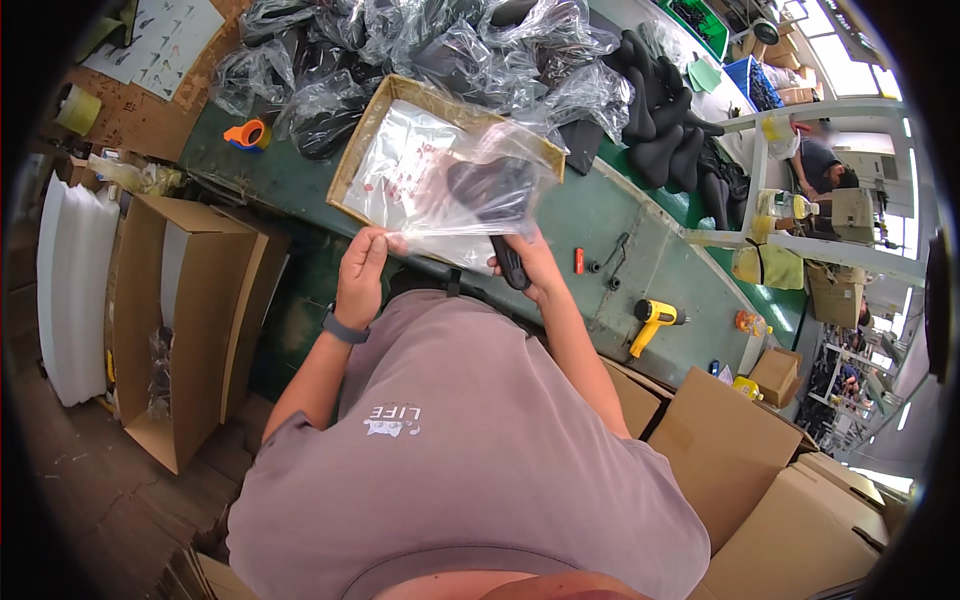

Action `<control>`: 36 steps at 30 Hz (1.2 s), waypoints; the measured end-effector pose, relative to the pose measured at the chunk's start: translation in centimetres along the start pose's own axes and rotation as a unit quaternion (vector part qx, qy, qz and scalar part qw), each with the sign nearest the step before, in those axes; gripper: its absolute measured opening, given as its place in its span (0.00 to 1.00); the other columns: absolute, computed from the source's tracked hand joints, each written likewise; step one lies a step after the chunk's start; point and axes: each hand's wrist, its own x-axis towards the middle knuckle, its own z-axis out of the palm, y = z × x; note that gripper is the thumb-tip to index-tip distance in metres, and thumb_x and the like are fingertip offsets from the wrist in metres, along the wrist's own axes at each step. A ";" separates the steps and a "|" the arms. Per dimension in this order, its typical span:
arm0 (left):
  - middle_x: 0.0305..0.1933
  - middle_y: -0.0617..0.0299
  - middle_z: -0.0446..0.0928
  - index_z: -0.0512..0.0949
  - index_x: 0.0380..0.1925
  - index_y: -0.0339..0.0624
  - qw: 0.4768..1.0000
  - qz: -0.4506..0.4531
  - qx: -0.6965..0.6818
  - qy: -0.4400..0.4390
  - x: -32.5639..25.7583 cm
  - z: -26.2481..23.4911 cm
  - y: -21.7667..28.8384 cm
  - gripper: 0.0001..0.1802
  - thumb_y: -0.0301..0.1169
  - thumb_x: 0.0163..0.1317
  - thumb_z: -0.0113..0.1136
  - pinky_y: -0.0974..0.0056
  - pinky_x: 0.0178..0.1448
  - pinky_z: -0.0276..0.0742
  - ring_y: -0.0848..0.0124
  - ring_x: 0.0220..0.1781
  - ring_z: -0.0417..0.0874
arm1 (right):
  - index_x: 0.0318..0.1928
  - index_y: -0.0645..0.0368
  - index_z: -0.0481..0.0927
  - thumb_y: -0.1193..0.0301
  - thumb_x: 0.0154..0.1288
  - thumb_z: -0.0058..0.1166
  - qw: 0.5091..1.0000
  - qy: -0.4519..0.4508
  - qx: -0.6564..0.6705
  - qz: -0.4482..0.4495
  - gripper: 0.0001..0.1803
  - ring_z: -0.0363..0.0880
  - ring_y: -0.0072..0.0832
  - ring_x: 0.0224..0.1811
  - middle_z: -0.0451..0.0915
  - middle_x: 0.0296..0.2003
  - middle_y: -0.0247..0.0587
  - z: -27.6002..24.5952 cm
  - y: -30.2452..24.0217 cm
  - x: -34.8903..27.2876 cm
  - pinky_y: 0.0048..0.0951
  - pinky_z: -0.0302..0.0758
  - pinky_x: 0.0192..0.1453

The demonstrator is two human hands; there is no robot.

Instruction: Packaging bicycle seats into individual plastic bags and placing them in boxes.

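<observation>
Black bicycle saddle [492, 192], partly sheathed in a clear, crinkled plastic bag [470, 190], nose end protruding at 6 o'clock, held tilted above the green tabletop [600, 230], at 12 o'clock from the person's torso.

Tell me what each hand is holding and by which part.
Left hand pinches the clear plastic bag at its open lower edge; right hand grips the black saddle by its narrow nose.

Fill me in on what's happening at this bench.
A person stands at a green workbench, holding a black bicycle saddle partly inside a clear plastic bag. The left hand pinches the bag's edge; the right hand grips the saddle's narrow end. Bagged saddles and bare ones are piled behind a shallow cardboard tray.
</observation>
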 end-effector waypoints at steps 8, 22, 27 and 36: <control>0.63 0.62 0.83 0.68 0.78 0.38 0.994 -0.092 -0.049 -0.031 4.8 9.4 -2.6 0.35 0.35 0.78 0.69 0.61 0.67 0.80 0.72 0.62 0.83 | 0.63 0.66 0.85 0.72 0.85 0.57 0.846 0.111 -0.313 -0.418 0.14 0.91 0.39 0.52 0.91 0.51 0.43 8.1 -2.1 -1.3 0.38 0.83 0.61; 0.68 0.49 0.86 0.78 0.69 0.31 0.966 0.051 0.051 0.246 40.3 -10.2 -7.2 0.23 0.31 0.81 0.65 0.57 0.63 0.89 0.61 0.62 0.89 | 0.85 0.55 0.64 0.83 0.67 0.61 0.787 0.032 -0.568 -0.239 0.46 0.72 0.61 0.78 0.68 0.79 0.62 -5.5 2.4 0.2 0.50 0.74 0.81; 0.53 0.51 0.90 0.88 0.56 0.38 0.881 0.179 0.439 -0.002 24.1 9.7 -10.7 0.13 0.26 0.73 0.70 0.56 0.60 0.86 0.54 0.55 0.91 | 0.84 0.57 0.65 0.78 0.69 0.64 0.876 0.136 -0.436 -0.157 0.44 0.80 0.53 0.75 0.73 0.77 0.60 -14.8 1.3 -1.2 0.46 0.80 0.76; 0.89 0.43 0.60 0.71 0.82 0.50 0.647 -0.004 0.695 -0.312 17.2 11.5 -21.4 0.48 0.46 0.63 0.79 0.37 0.90 0.59 0.44 0.91 0.58 | 0.84 0.63 0.65 0.65 0.65 0.75 0.795 0.388 -0.455 -0.101 0.50 0.84 0.53 0.70 0.81 0.70 0.65 -42.4 -10.0 12.0 0.50 0.80 0.74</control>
